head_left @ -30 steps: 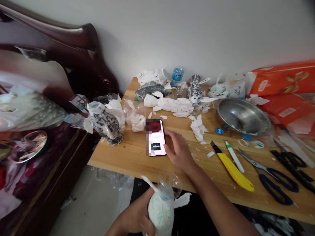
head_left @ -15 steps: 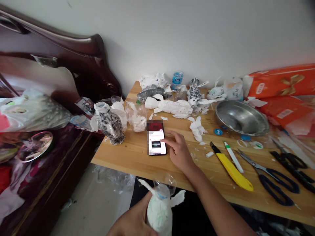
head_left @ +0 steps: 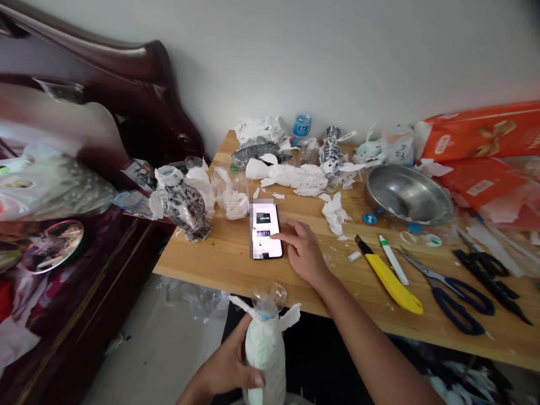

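Note:
My left hand [head_left: 230, 363] is wrapped around a bottle [head_left: 265, 349] covered in white paper, held upright below the table's front edge. Two paper strips stick out from its upper sides, and clear plastic shows at its top. My right hand [head_left: 307, 254] rests over the table with its index finger stretched out to the lit screen of a smartphone [head_left: 266, 241]; it grips nothing. Part of the phone's left side is pixelated. To the left stands a black-and-white painted, vase-like bottle [head_left: 181, 205].
The wooden table [head_left: 211, 264] carries a yellow utility knife [head_left: 394, 284], a white pen [head_left: 393, 259], scissors [head_left: 447, 287] and a steel bowl [head_left: 409, 194]. White paper-wrapped forms [head_left: 295, 177] and a blue-labelled bottle [head_left: 301, 129] lie farther back. Orange bags [head_left: 476, 140] stand at the right.
The phone's screen content has scrolled, showing different pictures. My left hand and the paper-covered bottle sit slightly higher and more to the left. The whole view has shifted a little.

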`<state>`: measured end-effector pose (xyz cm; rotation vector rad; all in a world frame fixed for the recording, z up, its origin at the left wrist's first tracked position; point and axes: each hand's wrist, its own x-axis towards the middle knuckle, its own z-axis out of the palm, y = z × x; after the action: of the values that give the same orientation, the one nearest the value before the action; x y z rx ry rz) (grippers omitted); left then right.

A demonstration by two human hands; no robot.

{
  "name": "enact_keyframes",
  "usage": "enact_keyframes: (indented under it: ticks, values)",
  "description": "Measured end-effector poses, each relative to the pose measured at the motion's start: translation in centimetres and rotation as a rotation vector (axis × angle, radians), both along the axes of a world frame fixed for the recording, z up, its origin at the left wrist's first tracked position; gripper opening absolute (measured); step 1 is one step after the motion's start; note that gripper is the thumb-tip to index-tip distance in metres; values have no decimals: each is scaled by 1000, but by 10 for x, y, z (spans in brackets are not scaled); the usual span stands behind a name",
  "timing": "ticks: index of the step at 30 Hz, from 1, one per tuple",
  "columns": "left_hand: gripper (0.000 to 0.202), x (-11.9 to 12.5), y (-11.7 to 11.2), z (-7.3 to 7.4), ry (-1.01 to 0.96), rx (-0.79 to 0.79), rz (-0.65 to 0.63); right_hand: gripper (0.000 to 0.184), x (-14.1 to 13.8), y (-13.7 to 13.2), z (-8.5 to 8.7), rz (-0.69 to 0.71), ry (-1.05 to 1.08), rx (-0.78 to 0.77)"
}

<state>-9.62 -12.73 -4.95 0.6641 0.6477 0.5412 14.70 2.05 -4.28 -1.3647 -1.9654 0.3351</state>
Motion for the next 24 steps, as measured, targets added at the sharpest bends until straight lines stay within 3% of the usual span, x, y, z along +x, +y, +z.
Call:
enact_keyframes:
  ticks: [3, 10, 15, 20, 24]
  values:
    - [130, -1, 2, 2, -43, -16, -50, 66, -2, 1, -2, -35, -13, -4]
    - [112, -7, 6, -2, -65, 88, -111, 74, -3, -1, 2, -38, -42, 22]
    - [116, -5, 7, -6, -52, 122, -108, 62, -10, -5, 5, 5, -197, 115]
    - [115, -4, 7, -7, -43, 161, -114, 53, -10, -2, 4, -113, -157, 101]
    - [115, -3, 6, -6, -78, 102, -98, 66, -9, -10, 13, 113, -154, 79]
